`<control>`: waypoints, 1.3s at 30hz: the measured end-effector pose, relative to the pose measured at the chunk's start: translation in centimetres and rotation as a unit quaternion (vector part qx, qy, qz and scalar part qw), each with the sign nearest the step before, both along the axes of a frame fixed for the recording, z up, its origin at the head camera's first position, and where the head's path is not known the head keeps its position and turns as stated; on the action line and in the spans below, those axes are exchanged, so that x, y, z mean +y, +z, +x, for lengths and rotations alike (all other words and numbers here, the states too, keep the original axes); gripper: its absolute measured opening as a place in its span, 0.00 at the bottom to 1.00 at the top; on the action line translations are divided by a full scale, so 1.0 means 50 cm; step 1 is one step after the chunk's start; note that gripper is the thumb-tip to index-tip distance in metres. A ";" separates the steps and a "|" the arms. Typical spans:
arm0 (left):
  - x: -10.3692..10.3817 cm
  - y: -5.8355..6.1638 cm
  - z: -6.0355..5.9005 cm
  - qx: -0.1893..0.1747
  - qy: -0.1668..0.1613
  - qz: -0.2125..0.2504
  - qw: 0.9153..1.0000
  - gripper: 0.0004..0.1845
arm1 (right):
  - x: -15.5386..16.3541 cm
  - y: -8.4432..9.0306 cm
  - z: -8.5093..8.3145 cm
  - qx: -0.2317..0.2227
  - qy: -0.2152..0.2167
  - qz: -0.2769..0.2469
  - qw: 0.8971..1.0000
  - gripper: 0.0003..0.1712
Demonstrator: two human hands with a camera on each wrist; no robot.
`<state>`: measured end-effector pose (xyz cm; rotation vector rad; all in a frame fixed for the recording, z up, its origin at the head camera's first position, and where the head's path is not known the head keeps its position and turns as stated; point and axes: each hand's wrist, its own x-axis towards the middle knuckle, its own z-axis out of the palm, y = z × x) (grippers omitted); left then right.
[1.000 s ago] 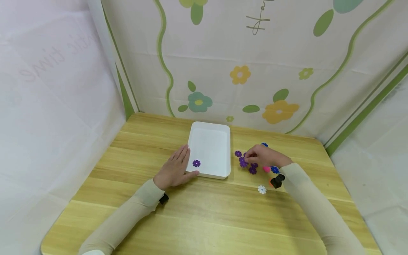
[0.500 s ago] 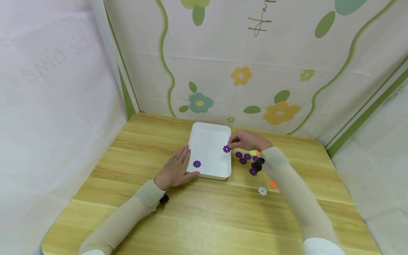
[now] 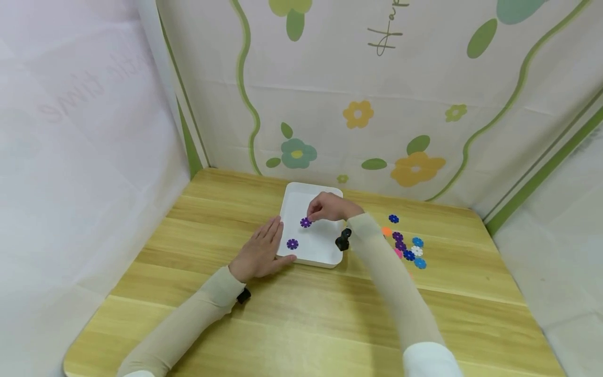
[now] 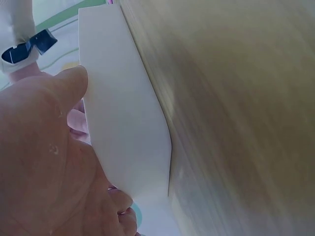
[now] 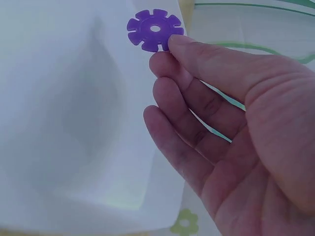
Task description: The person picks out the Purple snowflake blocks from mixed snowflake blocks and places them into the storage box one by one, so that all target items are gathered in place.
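Note:
Between thumb and fingertips my right hand (image 3: 328,206) pinches a purple notched plastic disc (image 5: 155,29) by its edge, with a hole in its middle. The disc is over the white tray (image 3: 315,251). A second purple disc (image 3: 292,244) lies in the tray's near left corner. My left hand (image 3: 258,250) rests with straight fingers along the tray's left side, its thumb at the near edge. In the left wrist view that thumb (image 4: 74,83) touches the rim of the tray's outer wall (image 4: 123,103).
Right of the tray lie several notched discs: purple (image 3: 400,245), dark blue (image 3: 409,255), light blue (image 3: 420,263), white (image 3: 416,251), orange (image 3: 387,231) and pink. My right forearm (image 3: 391,277) hides part of this group. A printed cloth (image 3: 301,78) stands behind the wooden table (image 3: 301,324).
My right hand has picked a purple disc from the pile and carried it left over the tray. My left hand has stayed at the tray's side.

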<state>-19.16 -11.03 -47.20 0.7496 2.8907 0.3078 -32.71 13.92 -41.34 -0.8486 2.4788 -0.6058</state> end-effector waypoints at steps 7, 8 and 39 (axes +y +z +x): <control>0.000 0.005 0.004 0.008 0.000 -0.002 1.000 0.55 | -0.035 -0.039 -0.006 -0.029 -0.034 0.003 0.999 0.07; 0.000 0.005 0.005 0.010 -0.001 -0.002 1.000 0.55 | -0.037 -0.043 -0.006 -0.030 -0.037 0.007 0.999 0.07; -0.004 -0.004 0.004 0.019 -0.007 0.002 1.000 0.55 | -0.057 -0.054 0.014 0.026 -0.030 0.062 0.997 0.05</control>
